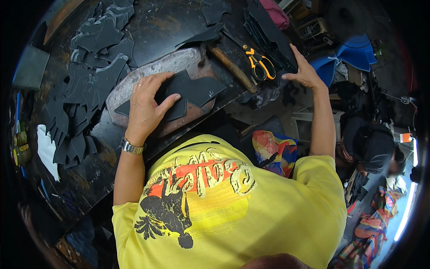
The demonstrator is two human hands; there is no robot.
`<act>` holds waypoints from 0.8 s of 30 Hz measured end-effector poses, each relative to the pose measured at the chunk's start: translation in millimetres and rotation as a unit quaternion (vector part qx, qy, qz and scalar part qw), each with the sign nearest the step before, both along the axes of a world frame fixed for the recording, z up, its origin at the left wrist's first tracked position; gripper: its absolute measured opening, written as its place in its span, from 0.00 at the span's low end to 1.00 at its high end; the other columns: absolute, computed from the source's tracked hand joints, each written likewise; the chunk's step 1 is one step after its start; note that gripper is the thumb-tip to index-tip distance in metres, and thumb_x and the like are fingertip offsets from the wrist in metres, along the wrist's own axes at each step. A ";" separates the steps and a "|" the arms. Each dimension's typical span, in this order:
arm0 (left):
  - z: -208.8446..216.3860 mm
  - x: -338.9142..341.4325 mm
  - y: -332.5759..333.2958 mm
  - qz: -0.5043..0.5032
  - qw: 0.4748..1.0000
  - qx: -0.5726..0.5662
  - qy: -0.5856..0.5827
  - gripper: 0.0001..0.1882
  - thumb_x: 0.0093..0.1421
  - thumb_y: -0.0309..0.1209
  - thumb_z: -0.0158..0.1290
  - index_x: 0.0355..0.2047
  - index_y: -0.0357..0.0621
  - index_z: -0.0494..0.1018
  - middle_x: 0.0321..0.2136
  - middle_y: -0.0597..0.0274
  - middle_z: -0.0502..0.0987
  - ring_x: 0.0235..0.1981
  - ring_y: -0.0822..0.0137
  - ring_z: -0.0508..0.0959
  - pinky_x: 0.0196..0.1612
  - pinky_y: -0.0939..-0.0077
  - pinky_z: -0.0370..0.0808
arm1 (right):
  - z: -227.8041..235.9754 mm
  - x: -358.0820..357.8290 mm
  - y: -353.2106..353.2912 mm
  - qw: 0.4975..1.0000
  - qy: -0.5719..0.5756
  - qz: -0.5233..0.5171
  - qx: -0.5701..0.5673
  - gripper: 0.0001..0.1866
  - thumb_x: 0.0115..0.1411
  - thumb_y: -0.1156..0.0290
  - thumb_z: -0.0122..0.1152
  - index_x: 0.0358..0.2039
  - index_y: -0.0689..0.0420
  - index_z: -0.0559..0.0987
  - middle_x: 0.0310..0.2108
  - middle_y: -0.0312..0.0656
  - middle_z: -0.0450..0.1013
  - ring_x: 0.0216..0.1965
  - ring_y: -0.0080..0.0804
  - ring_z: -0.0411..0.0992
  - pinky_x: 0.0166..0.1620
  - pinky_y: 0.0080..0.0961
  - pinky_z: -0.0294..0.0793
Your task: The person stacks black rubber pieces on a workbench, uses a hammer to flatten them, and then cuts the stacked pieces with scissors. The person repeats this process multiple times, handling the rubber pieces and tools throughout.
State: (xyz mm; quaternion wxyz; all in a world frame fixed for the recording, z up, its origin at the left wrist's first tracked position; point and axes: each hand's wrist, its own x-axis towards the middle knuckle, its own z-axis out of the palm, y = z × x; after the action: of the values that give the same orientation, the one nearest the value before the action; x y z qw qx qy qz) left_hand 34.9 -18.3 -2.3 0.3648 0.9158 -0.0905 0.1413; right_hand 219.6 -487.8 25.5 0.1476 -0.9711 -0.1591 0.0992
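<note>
My left hand [148, 103] lies flat, fingers spread, on a black cut leather piece [197, 89] that rests on a worn grey stone slab [134, 87]. A metal watch sits on that wrist. My right hand [304, 71] reaches far right and rests on the edge of a stack of black cut pieces [268, 38] at the bench corner. Between the hands lie a hammer with a wooden handle [230, 67] and scissors with orange-yellow handles [260, 62].
Several black cut leather shapes [89, 80] are piled across the left of the dark workbench [156, 27]. Blue material [354, 56] lies off the bench at the right. Another person [371, 145] in dark clothes crouches low at the right. A colourful cloth [273, 150] is below the bench.
</note>
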 end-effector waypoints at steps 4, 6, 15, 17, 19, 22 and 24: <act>-0.1 0.1 0.1 -0.001 1.000 0.003 -0.004 0.27 0.55 0.36 0.69 0.54 0.45 0.78 0.49 0.56 0.82 0.51 0.54 0.77 0.58 0.60 0.69 | -1.0 -5.6 7.3 0.995 -0.035 -0.006 -0.098 0.66 0.42 0.70 0.81 0.77 0.45 0.48 0.71 0.56 0.60 0.71 0.55 0.60 0.72 0.43 0.62; 0.0 0.2 0.2 -0.001 1.000 0.004 -0.003 0.27 0.55 0.37 0.68 0.54 0.45 0.78 0.49 0.56 0.82 0.51 0.54 0.77 0.58 0.60 0.69 | 0.5 -3.5 6.8 0.996 -0.017 -0.022 -0.089 0.65 0.42 0.73 0.78 0.77 0.44 0.49 0.71 0.56 0.60 0.70 0.55 0.60 0.72 0.42 0.61; 0.1 -0.5 0.1 0.001 1.000 0.002 0.001 0.27 0.55 0.37 0.68 0.55 0.46 0.78 0.50 0.56 0.81 0.53 0.54 0.77 0.59 0.60 0.69 | 4.1 -0.5 3.2 0.984 -0.127 0.035 -0.118 0.59 0.45 0.61 0.80 0.76 0.44 0.56 0.70 0.54 0.62 0.69 0.54 0.62 0.70 0.41 0.63; 0.1 -0.3 0.4 0.001 1.000 0.003 0.000 0.27 0.55 0.37 0.68 0.55 0.46 0.78 0.50 0.57 0.81 0.53 0.54 0.77 0.59 0.60 0.69 | 4.1 -4.4 12.4 0.958 -0.238 0.036 -0.154 0.54 0.47 0.58 0.80 0.73 0.46 0.62 0.70 0.53 0.62 0.69 0.52 0.63 0.69 0.39 0.63; 0.2 -0.4 0.4 0.000 1.000 0.002 0.002 0.27 0.55 0.37 0.68 0.55 0.47 0.78 0.50 0.57 0.81 0.53 0.54 0.77 0.59 0.60 0.69 | 3.8 -8.0 23.7 0.974 -0.221 0.036 -0.016 0.44 0.51 0.58 0.78 0.68 0.48 0.70 0.68 0.51 0.66 0.67 0.50 0.66 0.68 0.38 0.66; 0.8 -0.4 0.2 0.000 1.000 -0.001 0.010 0.27 0.55 0.37 0.68 0.55 0.47 0.78 0.50 0.57 0.81 0.53 0.54 0.77 0.59 0.60 0.69 | 5.4 -11.4 36.1 0.979 -0.197 0.046 0.037 0.33 0.54 0.59 0.75 0.61 0.50 0.78 0.62 0.50 0.73 0.63 0.47 0.70 0.64 0.37 0.70; 1.0 -0.6 0.0 0.003 1.000 -0.001 0.015 0.27 0.55 0.37 0.68 0.55 0.47 0.78 0.50 0.57 0.81 0.52 0.54 0.77 0.59 0.60 0.69 | 7.6 -11.1 40.5 0.973 -0.214 0.069 0.045 0.24 0.59 0.61 0.71 0.56 0.52 0.81 0.55 0.48 0.78 0.58 0.48 0.75 0.60 0.36 0.74</act>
State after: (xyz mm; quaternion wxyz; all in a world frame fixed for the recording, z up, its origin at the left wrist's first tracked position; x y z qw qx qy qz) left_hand 34.3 -18.3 -1.3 0.3670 0.9175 -0.0825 0.1290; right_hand 208.5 -447.3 33.2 0.1465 -0.9488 -0.2577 -0.1087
